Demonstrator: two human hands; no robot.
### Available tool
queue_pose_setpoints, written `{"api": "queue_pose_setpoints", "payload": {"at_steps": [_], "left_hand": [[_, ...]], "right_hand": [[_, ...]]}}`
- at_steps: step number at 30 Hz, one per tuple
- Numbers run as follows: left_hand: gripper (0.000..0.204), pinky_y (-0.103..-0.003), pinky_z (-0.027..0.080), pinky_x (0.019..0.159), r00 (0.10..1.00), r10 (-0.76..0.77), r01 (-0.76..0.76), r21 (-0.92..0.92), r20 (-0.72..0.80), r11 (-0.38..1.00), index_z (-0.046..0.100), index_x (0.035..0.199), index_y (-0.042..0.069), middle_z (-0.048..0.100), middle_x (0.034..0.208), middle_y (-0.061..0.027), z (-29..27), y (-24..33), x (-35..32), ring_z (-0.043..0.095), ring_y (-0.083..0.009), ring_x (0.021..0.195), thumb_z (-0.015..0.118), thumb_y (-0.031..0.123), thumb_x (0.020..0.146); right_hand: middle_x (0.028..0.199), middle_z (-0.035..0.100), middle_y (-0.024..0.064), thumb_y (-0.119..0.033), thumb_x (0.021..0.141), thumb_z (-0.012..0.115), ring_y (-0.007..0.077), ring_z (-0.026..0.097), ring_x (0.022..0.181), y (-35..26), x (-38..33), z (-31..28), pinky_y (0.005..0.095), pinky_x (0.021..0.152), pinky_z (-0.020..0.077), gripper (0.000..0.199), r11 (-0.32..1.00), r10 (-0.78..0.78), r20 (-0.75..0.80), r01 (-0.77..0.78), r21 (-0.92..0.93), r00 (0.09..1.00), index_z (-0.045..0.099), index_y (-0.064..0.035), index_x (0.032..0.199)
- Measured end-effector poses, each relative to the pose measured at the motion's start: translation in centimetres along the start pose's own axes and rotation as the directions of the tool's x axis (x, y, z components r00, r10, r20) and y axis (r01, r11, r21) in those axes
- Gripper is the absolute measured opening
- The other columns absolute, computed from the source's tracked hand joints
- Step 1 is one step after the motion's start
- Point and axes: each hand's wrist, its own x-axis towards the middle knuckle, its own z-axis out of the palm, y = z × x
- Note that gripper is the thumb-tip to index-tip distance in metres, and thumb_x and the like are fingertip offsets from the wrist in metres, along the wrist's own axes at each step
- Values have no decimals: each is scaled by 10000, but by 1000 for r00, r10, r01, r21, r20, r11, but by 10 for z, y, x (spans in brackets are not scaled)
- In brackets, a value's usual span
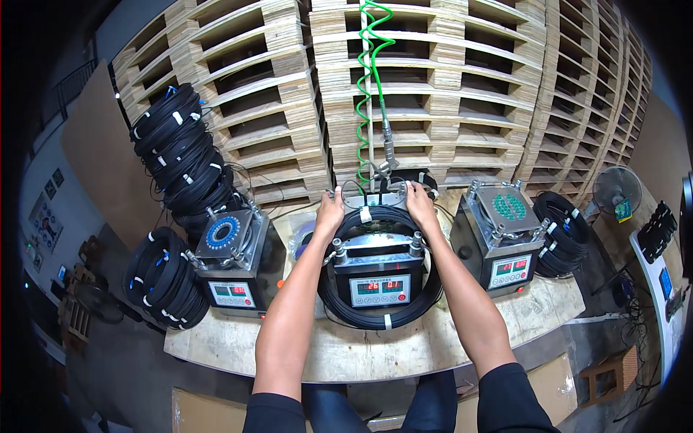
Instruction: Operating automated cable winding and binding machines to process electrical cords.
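A coil of black cable point(388, 320) with white ties hangs around the middle machine, a dark box point(379, 263) with a lit red display. At the machine's back, my left hand point(331, 210) is closed, its fingertips pinching a thin dark cable end. My right hand point(419, 206) pinches a similar thin cable on the other side. Thin loops run from both hands toward a grey metal plate point(390, 198) between them. The exact grip is too small to make out. Above the plate hangs a metal air gun point(389, 148) on a green coiled hose point(364, 94).
Similar machines stand at left point(229, 249) and right point(503, 238) on the wooden table point(361, 353). Black cable coils are stacked at left point(170, 155), with more at right point(563, 234). Wooden pallets point(433, 94) rise behind. A fan point(616, 191) stands far right.
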Motion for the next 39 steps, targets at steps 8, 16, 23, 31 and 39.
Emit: {"api": "queue_pose_setpoints", "payload": {"at_steps": [8, 16, 23, 31, 39], "left_hand": [[853, -451, 418, 1017, 992, 17, -21, 28, 123, 999, 421, 1410, -38, 603, 1247, -295, 0, -15, 16, 553, -427, 1214, 337, 683, 963], [814, -448, 408, 1053, 1000, -5, 4, 79, 6, 997, 417, 1410, -41, 558, 1301, -326, 2, -10, 11, 520, -442, 1259, 410, 637, 958], [852, -403, 381, 1067, 997, -58, 58, -2, 59, 998, 441, 1400, -53, 529, 1362, -283, -4, -3, 2, 495, -385, 1293, 429, 671, 950], [864, -395, 360, 1083, 995, 1, 5, -56, 100, 998, 430, 1404, -69, 501, 1388, -291, -2, -6, 7, 480, -371, 1308, 437, 667, 950], [834, -397, 371, 1080, 1000, -8, 8, 8, 16, 1000, 417, 1416, -55, 504, 1387, -292, -3, -5, 3, 471, -372, 1326, 438, 643, 960]], "right_hand": [[1252, 593, 291, -532, 1008, 339, 476, 527, 1206, 2, 4, 3, 495, 1029, 419, 591, 988, 72, 80, -60, -145, 994, 512, -80, 1348], [1213, 608, 298, -475, 1011, 384, 476, 535, 1191, 8, 4, 4, 479, 1018, 425, 544, 1000, -27, 12, 28, -9, 1000, 508, -63, 1342], [1207, 608, 307, -474, 1007, 389, 475, 542, 1184, -1, 0, 3, 483, 1012, 429, 543, 1000, 9, 37, -8, -12, 999, 509, -65, 1343], [1205, 604, 312, -501, 1011, 364, 485, 538, 1182, 5, 5, 0, 510, 1004, 432, 571, 990, 27, 63, -18, -138, 998, 520, -47, 1321], [1139, 632, 306, -432, 1006, 416, 476, 570, 1135, -4, -4, 1, 467, 976, 452, 498, 999, -29, 7, 29, 29, 1000, 546, -34, 1276]]}}
